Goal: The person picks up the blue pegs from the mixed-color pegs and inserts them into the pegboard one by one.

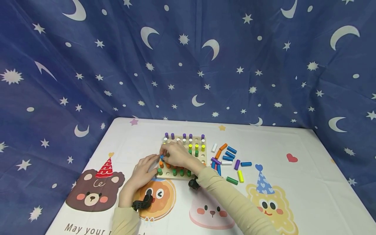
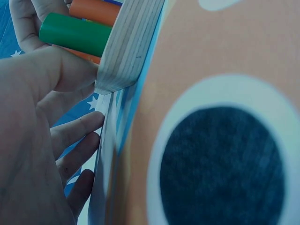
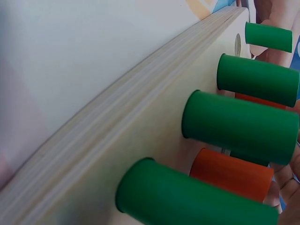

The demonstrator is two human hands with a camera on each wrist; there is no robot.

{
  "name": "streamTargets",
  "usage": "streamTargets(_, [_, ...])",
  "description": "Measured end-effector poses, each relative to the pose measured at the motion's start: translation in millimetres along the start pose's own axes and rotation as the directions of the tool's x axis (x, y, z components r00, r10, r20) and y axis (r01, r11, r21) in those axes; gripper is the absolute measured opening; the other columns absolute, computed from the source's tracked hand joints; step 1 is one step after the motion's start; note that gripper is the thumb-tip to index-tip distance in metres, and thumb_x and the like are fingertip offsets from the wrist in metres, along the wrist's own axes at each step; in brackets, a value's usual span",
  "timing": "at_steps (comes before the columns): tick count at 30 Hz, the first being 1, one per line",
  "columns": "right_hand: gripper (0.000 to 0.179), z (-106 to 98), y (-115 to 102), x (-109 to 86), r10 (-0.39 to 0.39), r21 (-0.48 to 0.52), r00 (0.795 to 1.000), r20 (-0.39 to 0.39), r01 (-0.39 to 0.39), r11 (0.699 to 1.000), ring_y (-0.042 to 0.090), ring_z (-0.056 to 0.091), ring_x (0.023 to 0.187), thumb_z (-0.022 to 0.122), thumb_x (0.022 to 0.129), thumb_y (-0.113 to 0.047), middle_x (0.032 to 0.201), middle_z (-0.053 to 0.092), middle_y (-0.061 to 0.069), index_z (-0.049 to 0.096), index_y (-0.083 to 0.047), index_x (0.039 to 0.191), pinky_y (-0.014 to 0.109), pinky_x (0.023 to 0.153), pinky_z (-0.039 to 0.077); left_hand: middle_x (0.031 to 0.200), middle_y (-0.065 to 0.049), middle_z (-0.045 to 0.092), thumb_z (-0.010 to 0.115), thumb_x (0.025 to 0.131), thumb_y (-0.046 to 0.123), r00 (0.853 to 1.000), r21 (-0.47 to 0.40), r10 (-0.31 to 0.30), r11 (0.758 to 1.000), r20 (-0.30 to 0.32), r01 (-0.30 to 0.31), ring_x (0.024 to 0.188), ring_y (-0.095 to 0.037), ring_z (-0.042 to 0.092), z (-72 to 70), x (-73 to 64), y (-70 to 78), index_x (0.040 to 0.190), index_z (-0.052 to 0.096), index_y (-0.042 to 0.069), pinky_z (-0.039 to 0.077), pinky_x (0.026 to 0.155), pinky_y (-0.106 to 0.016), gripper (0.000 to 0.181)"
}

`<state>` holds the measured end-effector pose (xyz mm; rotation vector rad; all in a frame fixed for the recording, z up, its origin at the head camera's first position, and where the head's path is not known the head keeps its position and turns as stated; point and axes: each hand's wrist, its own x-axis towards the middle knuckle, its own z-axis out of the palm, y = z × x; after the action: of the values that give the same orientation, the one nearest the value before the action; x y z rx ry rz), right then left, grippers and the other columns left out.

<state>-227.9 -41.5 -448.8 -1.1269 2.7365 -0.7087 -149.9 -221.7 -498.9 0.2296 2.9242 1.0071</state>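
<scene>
Right hand (image 1: 177,155): grip pinches a blue peg (image 1: 162,157) at left side of wooden pegboard (image 1: 167,177). Left hand (image 1: 143,171): grip released, fingers extended beside the board's left edge. Green pegs (image 1: 181,172) stand along near row. Mixed-colour loose pegs (image 1: 227,158) lie on table (image 1: 317,189), right of board.

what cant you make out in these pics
Head view: part of the pegboard, hidden under the right hand.
Head view: whether the blue peg is seated; too small, with fingers crowding it.
Head view: the printed words, partly covered by the left sleeve and cut off by the bottom edge.
Right wrist view: the nearest green peg's lower side, cut off by the bottom edge.
</scene>
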Motion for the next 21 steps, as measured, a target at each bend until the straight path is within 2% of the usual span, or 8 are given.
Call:
streamTargets(10, [0.012,0,0,-1.0,0.010,0.017,1.000,-0.001,-0.010,1.000,0.006,0.058,0.090,0.069,0.086,-0.018,0.093,0.070,-0.011,0.068,-0.023,0.097,0.030,0.086,0.033,0.150,-0.009,0.041,0.054,0.092,0.020,1.000,0.004,0.001,1.000,0.001,-0.001,0.137,-0.036,0.032,0.4,-0.5,-0.2,0.145,0.044,0.016,0.026,0.106,-0.064,0.054])
streamTargets(21, [0.013,-13,-1,-6.9,0.010,0.034,1.000,-0.020,-0.009,0.999,0.009,0.060,0.091,0.067,0.087,-0.016,0.094,0.070,-0.008,0.068,-0.020,0.100,0.037,0.096,0.039,0.149,-0.008,0.041,0.054,0.092,0.021,1.000,0.008,0.002,1.000,0.002,-0.002,0.137,-0.036,0.032,-0.8,-0.5,1.4,0.145,0.044,0.018,0.026,0.106,-0.064,0.054])
